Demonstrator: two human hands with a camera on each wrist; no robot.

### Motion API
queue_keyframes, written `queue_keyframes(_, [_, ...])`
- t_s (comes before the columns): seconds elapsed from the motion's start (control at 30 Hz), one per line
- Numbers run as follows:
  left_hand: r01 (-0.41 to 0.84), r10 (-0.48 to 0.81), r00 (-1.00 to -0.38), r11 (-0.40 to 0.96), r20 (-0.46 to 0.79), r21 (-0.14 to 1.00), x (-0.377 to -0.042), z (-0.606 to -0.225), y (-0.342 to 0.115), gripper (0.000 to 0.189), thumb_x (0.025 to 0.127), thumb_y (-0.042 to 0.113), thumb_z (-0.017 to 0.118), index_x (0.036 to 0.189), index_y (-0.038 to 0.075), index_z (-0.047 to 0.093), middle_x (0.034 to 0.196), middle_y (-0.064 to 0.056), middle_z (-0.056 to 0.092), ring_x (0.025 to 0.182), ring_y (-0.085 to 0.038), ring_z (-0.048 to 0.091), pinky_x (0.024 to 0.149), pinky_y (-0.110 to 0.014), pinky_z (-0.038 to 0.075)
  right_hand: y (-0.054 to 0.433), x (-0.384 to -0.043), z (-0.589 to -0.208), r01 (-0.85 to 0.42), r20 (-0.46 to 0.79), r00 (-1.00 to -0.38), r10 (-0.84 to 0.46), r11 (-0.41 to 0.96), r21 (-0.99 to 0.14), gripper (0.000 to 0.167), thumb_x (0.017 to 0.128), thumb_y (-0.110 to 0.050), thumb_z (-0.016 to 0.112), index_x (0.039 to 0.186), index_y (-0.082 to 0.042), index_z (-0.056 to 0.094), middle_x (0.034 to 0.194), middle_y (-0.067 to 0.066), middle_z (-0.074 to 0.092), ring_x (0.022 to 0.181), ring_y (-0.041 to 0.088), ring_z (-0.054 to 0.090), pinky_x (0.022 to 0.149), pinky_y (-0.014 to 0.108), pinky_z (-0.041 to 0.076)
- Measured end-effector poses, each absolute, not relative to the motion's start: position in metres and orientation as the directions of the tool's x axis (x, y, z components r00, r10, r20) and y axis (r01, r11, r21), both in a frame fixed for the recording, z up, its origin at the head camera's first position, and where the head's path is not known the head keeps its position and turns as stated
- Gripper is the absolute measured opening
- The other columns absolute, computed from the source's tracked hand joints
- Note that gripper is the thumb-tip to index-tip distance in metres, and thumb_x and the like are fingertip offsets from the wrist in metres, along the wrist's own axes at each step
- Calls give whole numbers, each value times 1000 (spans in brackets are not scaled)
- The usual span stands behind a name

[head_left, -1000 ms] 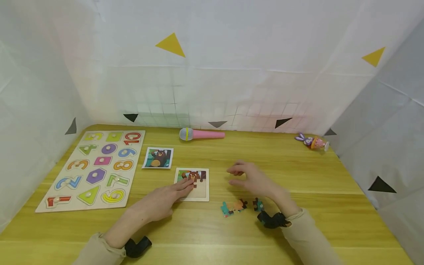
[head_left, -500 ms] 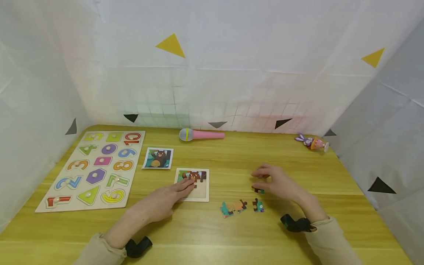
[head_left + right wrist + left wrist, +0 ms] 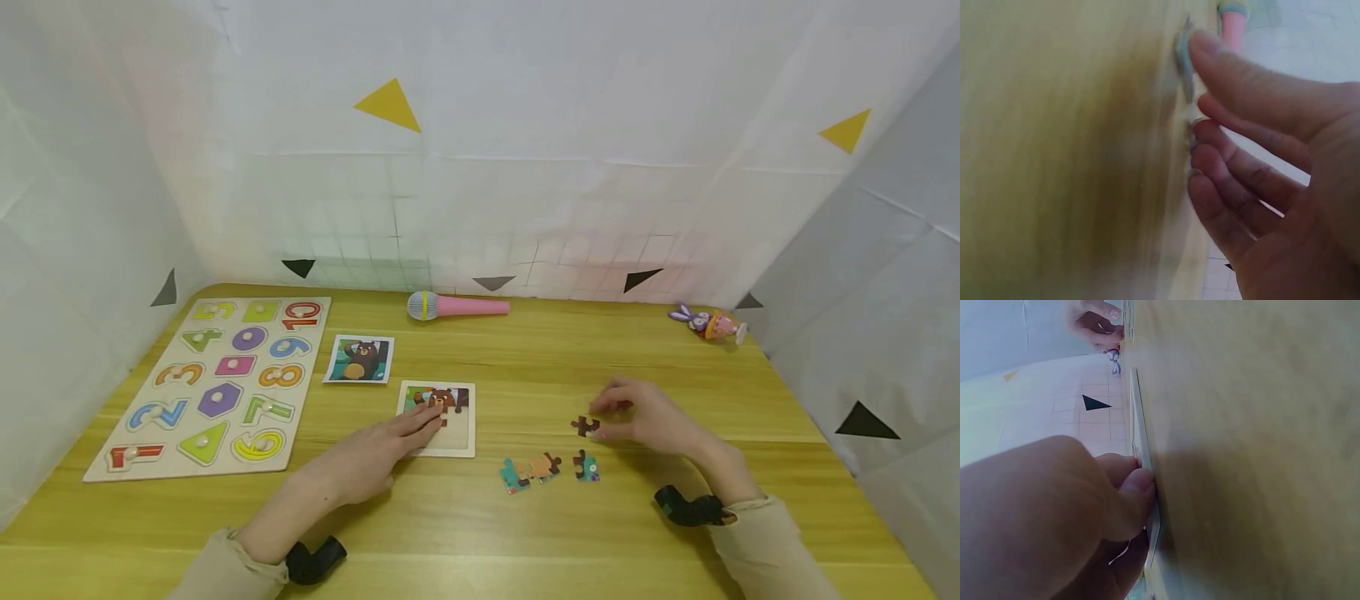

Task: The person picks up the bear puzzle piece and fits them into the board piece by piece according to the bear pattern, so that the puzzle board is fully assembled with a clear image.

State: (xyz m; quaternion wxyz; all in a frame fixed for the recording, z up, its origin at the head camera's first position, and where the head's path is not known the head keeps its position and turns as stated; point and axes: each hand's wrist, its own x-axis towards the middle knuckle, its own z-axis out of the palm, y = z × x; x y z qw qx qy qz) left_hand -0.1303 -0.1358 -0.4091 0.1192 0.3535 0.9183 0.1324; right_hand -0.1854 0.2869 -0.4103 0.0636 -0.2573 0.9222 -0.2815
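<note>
A square puzzle tray (image 3: 463, 446) lies mid-table, its upper part filled with a bear picture. My left hand (image 3: 367, 458) rests on its left side with outstretched fingers; in the left wrist view, the thumb lies against the edge of the tray (image 3: 1141, 425). To the right, my right hand (image 3: 648, 419) is beside a dark brown jigsaw piece (image 3: 583, 426). Its thumb touches the piece, while the other fingers are loosely bent and apart from it. Closer to the person lie joined teal-and-orange pieces (image 3: 530, 472) and a teal-and-brown piece (image 3: 587, 467).
A bear picture card (image 3: 360, 359) lies behind the tray to the left. The number board (image 3: 213, 387) covers the table's left side. At the back are a pink toy microphone (image 3: 468, 307) and a small rabbit figure (image 3: 708, 322). White cloth walls border the table.
My right hand has moved right and toward the person, reaching the brown piece. That piece now shows more brown and looks turned. My left hand has stayed on the tray.
</note>
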Motion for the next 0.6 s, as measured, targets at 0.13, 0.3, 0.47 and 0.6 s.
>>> queue_keyframes(0.13, [629,689,-716,706,-111,326,-130,-410,-136,87,80,-19,56,158,11,30,167,-5,20,152,-29,23,115,-48,36,289,-187,-414,-420,6,-861,-509,704,-573,32,78,-37,86,103,-22,74,102,-8,66,93,12,60,84,30,53])
queue_keyframes(0.3, [628,684,-721,714,-113,310,-129,-410,-136,87,81,-19,57,158,12,31,167,-4,19,152,-28,24,116,-46,36,289,-187,-416,-416,12,-863,-505,697,-584,32,78,-34,86,103,-20,72,100,-7,65,91,13,59,82,28,52])
queue_keyframes(0.47, [634,685,-721,714,-107,298,-129,-411,-136,86,81,-18,57,158,12,32,167,-4,20,152,-28,24,116,-46,36,289,-187,-416,-421,12,-858,-513,690,-589,24,82,-30,83,103,-22,75,102,-8,65,94,13,61,84,30,53])
queue_keyframes(0.6, [639,689,-718,709,-101,297,-130,-411,-136,86,80,-18,58,157,11,32,167,-5,21,151,-30,24,116,-47,36,288,-187,-415,-432,20,-851,-524,679,-593,20,83,-29,83,102,-24,76,102,-8,65,95,12,61,84,31,53])
